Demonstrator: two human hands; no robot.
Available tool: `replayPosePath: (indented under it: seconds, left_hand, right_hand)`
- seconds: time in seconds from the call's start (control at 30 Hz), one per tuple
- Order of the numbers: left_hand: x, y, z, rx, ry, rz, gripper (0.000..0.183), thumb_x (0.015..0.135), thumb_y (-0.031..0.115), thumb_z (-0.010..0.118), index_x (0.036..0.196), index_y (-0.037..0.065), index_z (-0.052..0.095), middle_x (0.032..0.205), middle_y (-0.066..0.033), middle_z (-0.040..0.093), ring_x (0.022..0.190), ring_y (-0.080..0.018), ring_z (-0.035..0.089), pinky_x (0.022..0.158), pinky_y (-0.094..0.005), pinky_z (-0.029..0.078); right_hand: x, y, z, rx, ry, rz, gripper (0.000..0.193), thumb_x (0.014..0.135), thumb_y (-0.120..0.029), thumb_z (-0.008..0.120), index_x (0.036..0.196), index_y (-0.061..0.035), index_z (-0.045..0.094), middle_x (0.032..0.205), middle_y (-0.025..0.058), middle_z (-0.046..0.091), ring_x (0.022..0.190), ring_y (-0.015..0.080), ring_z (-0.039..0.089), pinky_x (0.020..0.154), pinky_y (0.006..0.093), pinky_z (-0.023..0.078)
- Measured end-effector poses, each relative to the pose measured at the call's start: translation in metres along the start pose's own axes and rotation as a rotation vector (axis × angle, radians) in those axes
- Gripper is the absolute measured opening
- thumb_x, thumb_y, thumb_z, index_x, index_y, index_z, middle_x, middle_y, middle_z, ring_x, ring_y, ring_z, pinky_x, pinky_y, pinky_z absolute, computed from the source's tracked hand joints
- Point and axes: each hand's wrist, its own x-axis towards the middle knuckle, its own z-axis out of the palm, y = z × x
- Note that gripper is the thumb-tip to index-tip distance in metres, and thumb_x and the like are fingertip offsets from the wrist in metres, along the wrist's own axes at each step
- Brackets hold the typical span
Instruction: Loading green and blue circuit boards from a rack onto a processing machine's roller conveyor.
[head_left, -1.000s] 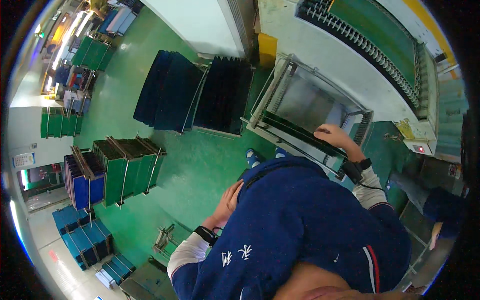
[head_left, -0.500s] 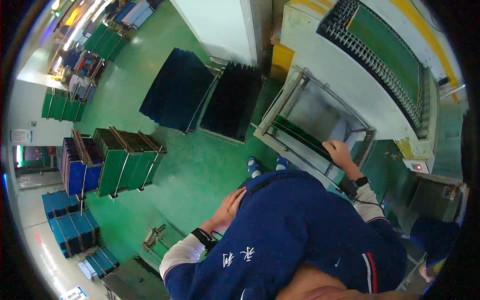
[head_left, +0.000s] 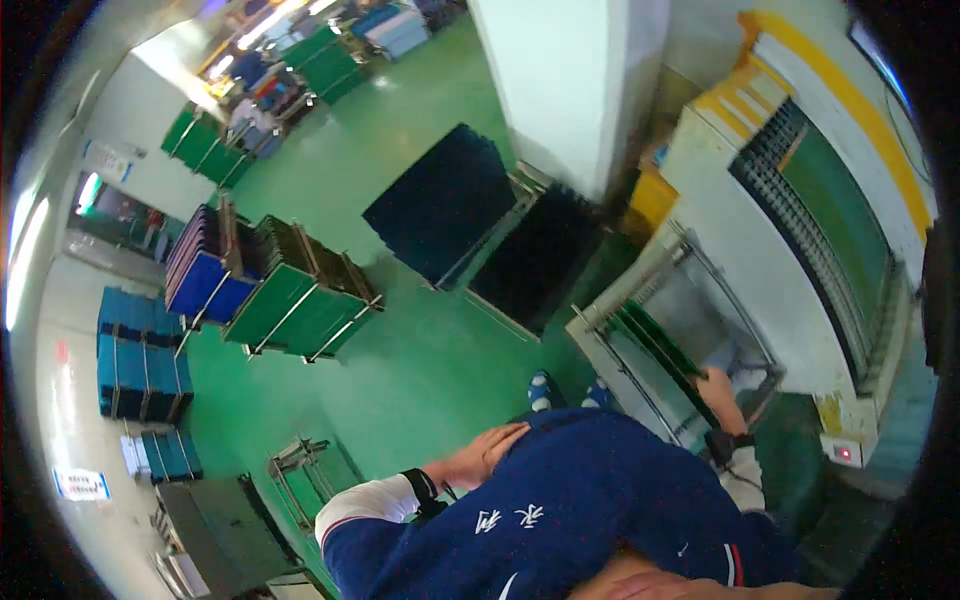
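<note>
My right hand [head_left: 722,398] reaches down into a metal rack frame [head_left: 625,372] at the right. Its fingers are closed on the near end of a thin dark green panel [head_left: 655,340] standing on edge in the rack; the fingertips are partly blurred. Another green panel edge shows close beside it. My left hand [head_left: 485,458] lies flat against the front of my dark blue jacket [head_left: 590,470], fingers stretched out, holding nothing. Each wrist wears a black band.
A machine [head_left: 840,260] with rows of rollers and a green board stands at the right. Ahead are two racks of dark panels [head_left: 445,205], next to a white pillar [head_left: 550,90]. Racks of green panels [head_left: 300,310] and blue panels [head_left: 140,370] stand at the left.
The whole view has shifted, so the surroundings sit further right and lower. My right hand stays at the panel's near end, and a gap now shows between the green panels. My left hand stays on the jacket.
</note>
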Motion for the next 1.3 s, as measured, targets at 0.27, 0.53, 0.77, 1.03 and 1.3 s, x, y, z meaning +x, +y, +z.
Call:
replayPosePath:
  seconds: [0.27, 0.53, 0.77, 1.03, 1.3]
  left_hand:
    - [-0.003, 0.002, -0.001, 0.031, -0.001, 0.033, 0.084, 0.087, 0.037, 0.061, 0.151, 0.007, 0.016, 0.151, -0.0204, 0.026, 0.138, -0.0364, 0.031, 0.114, -0.0450, 0.027]
    - [-0.003, -0.020, 0.012, 0.034, -0.007, 0.009, 0.083, 0.087, 0.037, 0.060, 0.151, 0.006, 0.017, 0.150, -0.0204, 0.028, 0.136, -0.0362, 0.034, 0.112, -0.0440, 0.030]
    - [0.002, -0.017, 0.007, 0.068, 0.036, 0.066, 0.085, 0.086, 0.038, 0.062, 0.150, 0.005, 0.018, 0.150, -0.0209, 0.029, 0.136, -0.0366, 0.034, 0.112, -0.0441, 0.030]
    - [0.008, -0.006, -0.008, 0.076, 0.057, 0.094, 0.086, 0.085, 0.039, 0.063, 0.150, 0.004, 0.019, 0.149, -0.0218, 0.030, 0.136, -0.0371, 0.034, 0.112, -0.0439, 0.030]
    - [0.017, 0.010, -0.028, 0.112, 0.061, 0.053, 0.079, 0.088, 0.033, 0.061, 0.150, 0.005, 0.021, 0.150, -0.0206, 0.031, 0.137, -0.0356, 0.034, 0.113, -0.0428, 0.029]
  right_hand:
    - [0.011, 0.031, 0.023, 0.022, 0.051, 0.040, 0.036, 0.080, -0.031, 0.065, 0.097, 0.0005, 0.069, 0.092, 0.0248, 0.067, 0.091, 0.0413, 0.064, 0.079, 0.0450, 0.049]
    - [0.001, 0.001, 0.001, 0.049, -0.020, 0.043, 0.033, 0.080, -0.022, 0.065, 0.104, 0.0012, 0.068, 0.095, 0.0250, 0.068, 0.094, 0.0408, 0.064, 0.080, 0.0446, 0.049]
    - [-0.002, 0.000, 0.002, 0.032, 0.048, -0.055, 0.034, 0.081, -0.027, 0.069, 0.100, 0.0002, 0.069, 0.091, 0.0255, 0.067, 0.089, 0.0415, 0.064, 0.076, 0.0445, 0.048]
    - [-0.007, -0.005, 0.002, -0.041, 0.031, -0.035, 0.030, 0.080, -0.026, 0.069, 0.095, -0.0006, 0.070, 0.086, 0.0233, 0.067, 0.085, 0.0429, 0.064, 0.073, 0.0470, 0.048]
    - [0.004, 0.008, 0.011, 0.033, 0.019, -0.067, 0.035, 0.075, -0.021, 0.070, 0.103, -0.0013, 0.070, 0.096, 0.0211, 0.069, 0.089, 0.0371, 0.067, 0.079, 0.0424, 0.051]
